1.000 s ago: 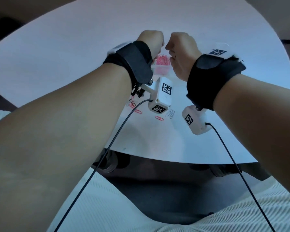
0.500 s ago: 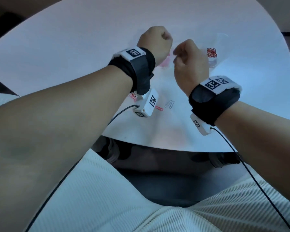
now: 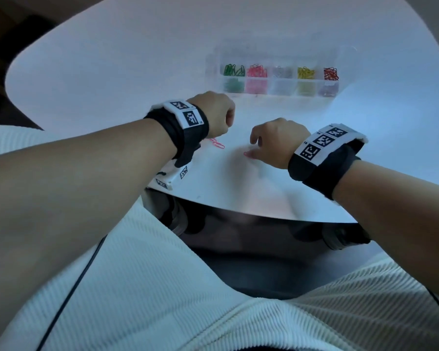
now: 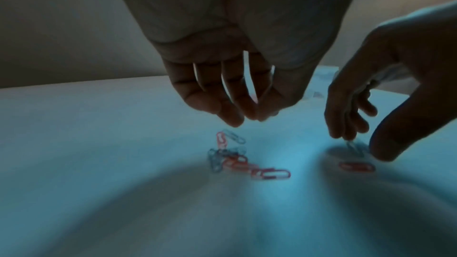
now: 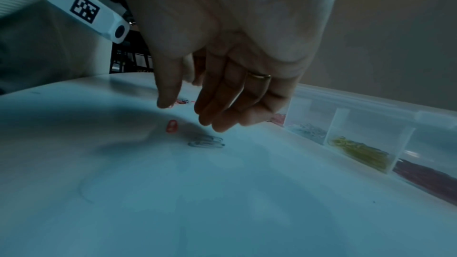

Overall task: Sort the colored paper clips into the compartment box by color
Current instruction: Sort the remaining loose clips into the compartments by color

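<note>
Near the table's (image 3: 112, 59) front edge, both loose hands (image 3: 219, 115) (image 3: 276, 141) hover empty over clips (image 4: 237, 159); the box (image 3: 280, 84) sits behind.

Black wristbands (image 3: 185, 138), white marker tags (image 3: 188, 115)

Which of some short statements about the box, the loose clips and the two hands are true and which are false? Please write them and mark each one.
1. The compartment box holds green clips at its left end. True.
2. The right hand holds a yellow clip. False: it hangs above a silver clip and a pink clip on the table.
3. Loose clips lie below the left hand. True.
4. The box is empty. False: five compartments hold clips.
</note>
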{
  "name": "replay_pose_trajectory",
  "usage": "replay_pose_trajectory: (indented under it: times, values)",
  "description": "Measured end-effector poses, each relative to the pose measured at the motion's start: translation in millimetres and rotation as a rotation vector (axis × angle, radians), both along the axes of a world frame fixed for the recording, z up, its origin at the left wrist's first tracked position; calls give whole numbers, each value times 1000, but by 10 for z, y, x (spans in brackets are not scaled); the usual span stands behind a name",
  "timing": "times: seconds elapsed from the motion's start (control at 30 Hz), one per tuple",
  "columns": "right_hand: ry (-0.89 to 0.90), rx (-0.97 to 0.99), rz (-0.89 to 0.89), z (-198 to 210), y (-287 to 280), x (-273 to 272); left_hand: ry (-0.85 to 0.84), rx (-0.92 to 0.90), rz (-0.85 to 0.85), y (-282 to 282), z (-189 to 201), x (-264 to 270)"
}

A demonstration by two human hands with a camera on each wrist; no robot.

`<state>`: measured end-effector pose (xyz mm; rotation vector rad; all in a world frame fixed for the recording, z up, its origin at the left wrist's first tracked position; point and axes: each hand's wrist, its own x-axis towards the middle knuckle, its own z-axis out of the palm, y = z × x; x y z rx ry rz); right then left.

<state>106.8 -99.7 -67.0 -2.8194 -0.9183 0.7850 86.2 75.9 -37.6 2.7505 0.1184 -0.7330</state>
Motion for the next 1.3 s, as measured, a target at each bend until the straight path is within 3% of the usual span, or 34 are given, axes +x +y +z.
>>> replay_pose_trajectory:
  times: [0.27,0.6,1.03,1.3]
  values:
    - [97,-11,12,-115,127,22,84,45,-188,-8,-250,-163]
    - [50,-51,71,-57,176,-48,64,55,-210,-68,-384,-215]
    - [7,-13,110,-77,111,-30,-52,-138,221,141,-170,-81]
    - [-52,223,71,-160,87,-59,-40,-100,273,274,-189,-97]
